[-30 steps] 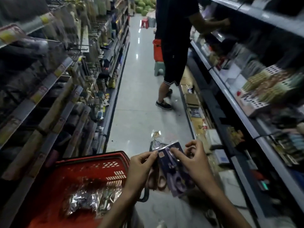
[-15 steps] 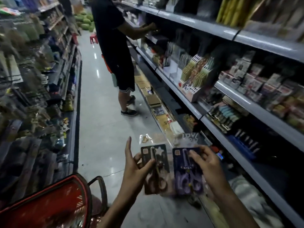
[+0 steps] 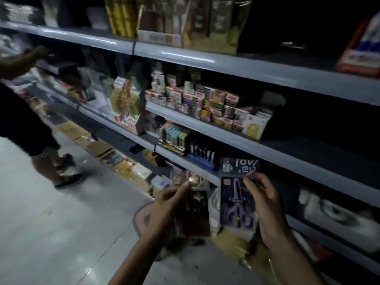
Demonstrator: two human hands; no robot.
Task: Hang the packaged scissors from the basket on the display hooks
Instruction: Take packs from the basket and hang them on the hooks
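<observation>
left hand (image 3: 168,206) grips a brown scissors pack (image 3: 197,217), thumb pinching near its top. just right of it, the right hand (image 3: 267,206) pinches a purple scissors pack (image 3: 234,208). both packs are upright, near the low shelf (image 3: 191,166).

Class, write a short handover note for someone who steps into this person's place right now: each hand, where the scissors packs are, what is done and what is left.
Left hand: grips the brown scissors pack, held upright.
Right hand: pinches the purple scissors pack, upright, beside the brown one.
Both packs are held low in front of the shelves of small boxes.
The basket and the display hooks are out of view.
Done: two packs in hand.
Left: find the hooks and hang both packs; neither is hung yet.
</observation>
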